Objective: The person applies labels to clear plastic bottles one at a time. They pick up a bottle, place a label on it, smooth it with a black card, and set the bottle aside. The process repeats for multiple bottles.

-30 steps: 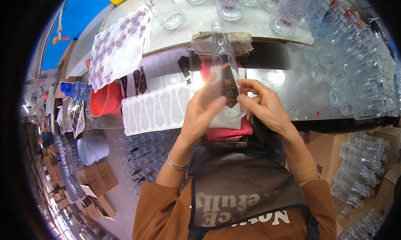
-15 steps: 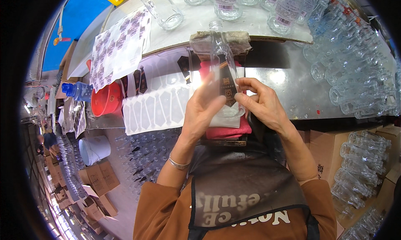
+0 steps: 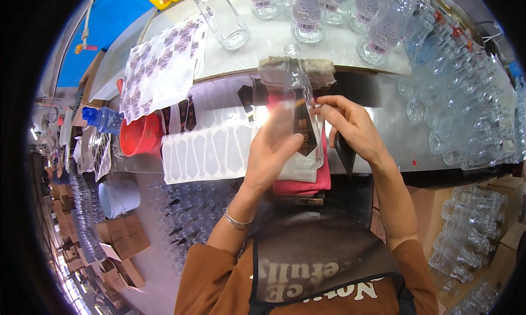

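A clear glass bottle (image 3: 296, 76) lies with its neck pointing away from me, on a padded rest. On its front is a dark tie-shaped label (image 3: 305, 129) with gold markings. My left hand (image 3: 272, 149) is along the bottle's left side, thumb stretched onto the label; its fingers are blurred but look extended. At the label's right edge, my right hand (image 3: 354, 129) has thumb and index finger pinched close together. A dark, flat, pointed piece (image 3: 344, 154) hangs below that hand and seems held in it; its upper part is hidden.
Sheets of tie-shaped labels (image 3: 208, 153) lie left of the bottle, below a printed label sheet (image 3: 161, 68) and beside a red basin (image 3: 141, 133). Labelled bottles (image 3: 308, 19) stand at the back. Many bottles (image 3: 466, 95) crowd the right, with more in a carton (image 3: 466, 216).
My right hand has shifted up along the label's right edge, and its fingers have closed to a pinch. The dark pointed piece below it shows more. The whole view has shifted slightly.
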The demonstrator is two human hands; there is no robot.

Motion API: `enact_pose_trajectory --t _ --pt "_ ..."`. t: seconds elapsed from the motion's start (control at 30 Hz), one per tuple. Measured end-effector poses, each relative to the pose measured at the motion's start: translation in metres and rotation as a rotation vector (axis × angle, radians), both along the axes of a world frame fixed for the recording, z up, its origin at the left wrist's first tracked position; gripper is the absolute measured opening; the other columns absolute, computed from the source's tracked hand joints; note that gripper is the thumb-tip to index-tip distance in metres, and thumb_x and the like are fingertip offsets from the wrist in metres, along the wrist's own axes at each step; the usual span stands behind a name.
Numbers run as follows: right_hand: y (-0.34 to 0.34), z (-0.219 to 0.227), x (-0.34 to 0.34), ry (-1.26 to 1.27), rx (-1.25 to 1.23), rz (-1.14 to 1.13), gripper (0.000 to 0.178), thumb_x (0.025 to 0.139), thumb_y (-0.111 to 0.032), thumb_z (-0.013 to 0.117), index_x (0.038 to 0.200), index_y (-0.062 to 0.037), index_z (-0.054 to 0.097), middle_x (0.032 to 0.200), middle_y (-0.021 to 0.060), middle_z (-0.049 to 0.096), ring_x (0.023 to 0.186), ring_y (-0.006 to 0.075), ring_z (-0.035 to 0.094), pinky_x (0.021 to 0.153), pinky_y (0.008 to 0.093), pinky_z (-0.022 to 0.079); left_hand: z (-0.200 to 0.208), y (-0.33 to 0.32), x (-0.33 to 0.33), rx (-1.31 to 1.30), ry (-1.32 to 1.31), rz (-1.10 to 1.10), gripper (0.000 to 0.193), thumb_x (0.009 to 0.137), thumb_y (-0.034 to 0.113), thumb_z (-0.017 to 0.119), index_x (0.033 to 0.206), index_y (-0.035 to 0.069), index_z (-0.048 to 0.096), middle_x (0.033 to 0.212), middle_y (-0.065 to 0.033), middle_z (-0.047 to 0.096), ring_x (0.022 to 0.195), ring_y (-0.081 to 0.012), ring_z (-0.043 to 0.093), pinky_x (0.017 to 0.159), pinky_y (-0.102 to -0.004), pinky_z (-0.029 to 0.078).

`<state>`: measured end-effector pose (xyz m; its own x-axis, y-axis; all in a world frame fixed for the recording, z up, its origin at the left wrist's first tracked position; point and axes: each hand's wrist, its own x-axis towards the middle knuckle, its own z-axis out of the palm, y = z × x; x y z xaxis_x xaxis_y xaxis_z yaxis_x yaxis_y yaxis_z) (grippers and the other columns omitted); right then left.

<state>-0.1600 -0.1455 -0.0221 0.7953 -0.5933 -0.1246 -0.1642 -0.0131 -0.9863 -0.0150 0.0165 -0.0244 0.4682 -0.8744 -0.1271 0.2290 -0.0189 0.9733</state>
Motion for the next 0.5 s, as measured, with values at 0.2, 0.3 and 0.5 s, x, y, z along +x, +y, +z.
enact_pose_trajectory --t 0.2,0.3,0.5 --pt "-0.025 0.021 0.031 0.082 -0.203 0.014 0.050 0.102 -0.041 0.057 0.104 0.0061 0.072 0.092 0.0082 0.074 0.087 0.0119 0.062 0.082 0.0273 0.048 -0.002 -0.025 0.009 0.011 -0.016 0.052 0.067 0.094 0.007 0.071 0.151 -0.004 0.037 0.143 -0.0171 0.053 0.131 -0.0255 0.054 0.108 -0.0370 0.047" --pt "-0.024 0.028 0.038 0.145 -0.217 0.005 0.050 0.099 -0.044 0.061 0.096 0.0047 0.074 0.082 0.0069 0.072 0.081 0.0113 0.062 0.076 0.0278 0.048 0.003 -0.028 0.009 -0.004 -0.057 0.029 0.062 0.097 0.013 0.070 0.148 -0.005 0.041 0.144 -0.0141 0.052 0.131 -0.0215 0.053 0.106 -0.0339 0.047" --pt "-0.023 0.029 0.043 0.177 -0.294 0.008 0.049 0.097 -0.043 0.065 0.099 0.0049 0.075 0.078 0.0082 0.072 0.074 0.0114 0.062 0.070 0.0283 0.049 0.004 -0.028 0.006 -0.053 -0.050 0.027 0.061 0.096 0.012 0.070 0.147 -0.006 0.041 0.141 -0.0142 0.053 0.130 -0.0216 0.054 0.106 -0.0330 0.046"
